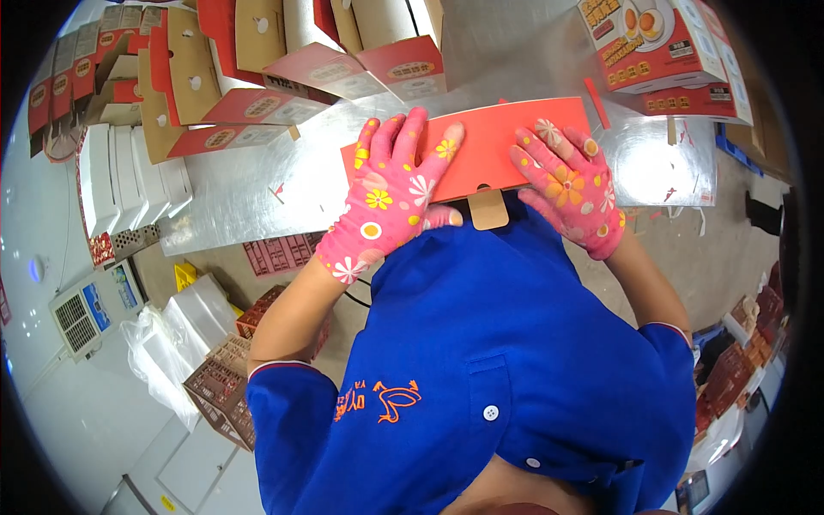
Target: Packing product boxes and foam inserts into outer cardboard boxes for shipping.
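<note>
A red cardboard box [484, 149] lies on the metal table just in front of my body. At its near edge a brown cardboard tab [489, 211] hangs out below a small dark notch. My left hand [394, 183], in a pink flowered glove, rests its spread fingers on the box's left part, with the thumb at the near edge. On the right part, my right hand [573, 183], gloved alike, has its fingers across the top and its thumb low at the near edge. The underside of the box is hidden.
Several open cardboard boxes [257, 106] stand in a row at the back left of the table [238, 209]. White trays or boxes [122, 180] are lined up at the left end. Closed printed egg boxes [653, 48] are stacked back right. Plastic crates [222, 386] stand on the floor.
</note>
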`<state>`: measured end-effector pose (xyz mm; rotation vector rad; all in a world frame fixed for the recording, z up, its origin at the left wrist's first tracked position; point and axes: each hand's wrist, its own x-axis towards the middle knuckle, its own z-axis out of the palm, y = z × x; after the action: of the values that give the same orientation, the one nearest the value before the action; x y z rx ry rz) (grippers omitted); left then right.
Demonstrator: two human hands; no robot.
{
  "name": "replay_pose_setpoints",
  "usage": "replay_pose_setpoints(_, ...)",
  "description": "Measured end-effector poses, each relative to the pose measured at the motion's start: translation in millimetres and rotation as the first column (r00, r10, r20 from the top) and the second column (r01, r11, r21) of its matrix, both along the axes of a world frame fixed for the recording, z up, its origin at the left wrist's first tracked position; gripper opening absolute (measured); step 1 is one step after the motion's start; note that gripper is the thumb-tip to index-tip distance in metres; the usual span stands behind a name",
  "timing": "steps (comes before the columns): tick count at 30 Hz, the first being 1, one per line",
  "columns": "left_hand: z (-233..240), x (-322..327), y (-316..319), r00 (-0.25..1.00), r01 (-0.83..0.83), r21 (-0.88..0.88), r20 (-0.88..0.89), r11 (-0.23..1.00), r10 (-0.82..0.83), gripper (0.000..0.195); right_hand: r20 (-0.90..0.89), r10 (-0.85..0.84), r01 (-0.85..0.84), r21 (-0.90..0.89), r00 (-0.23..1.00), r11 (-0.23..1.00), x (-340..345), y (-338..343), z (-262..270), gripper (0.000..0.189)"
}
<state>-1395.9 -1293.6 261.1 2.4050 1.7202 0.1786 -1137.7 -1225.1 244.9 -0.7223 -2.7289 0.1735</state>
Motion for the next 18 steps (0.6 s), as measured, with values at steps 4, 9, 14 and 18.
replay_pose_setpoints(4, -4, 10, -3, 0.998, -0.062, 0.025, -0.025, 0.998, 0.063, 0.099, 0.074, -0.030, 0.028, 0.024, 0.997, 0.999, 3, -7, -11, 0.057)
replay_pose_setpoints(9, -14, 17, -6, 0.987, -0.152, 0.121, -0.025, 0.981, 0.156, 0.099, 0.066, -0.049, 0.049, 0.008, 0.997, 0.999, 0, -11, -12, 0.060)
replay_pose_setpoints(14, -13, 13, -5, 0.991, -0.116, 0.113, -0.055, 0.987, 0.123, 0.097, -0.203, 0.065, -0.078, -0.059, 0.977, 0.995, -7, -25, -13, 0.036)
replay_pose_setpoints(18, -9, 9, -5, 0.996, -0.062, 0.103, -0.060, 0.993, 0.068, 0.100, -0.309, -0.113, 0.080, -0.119, 0.944, 0.990, -22, -34, -16, 0.022)
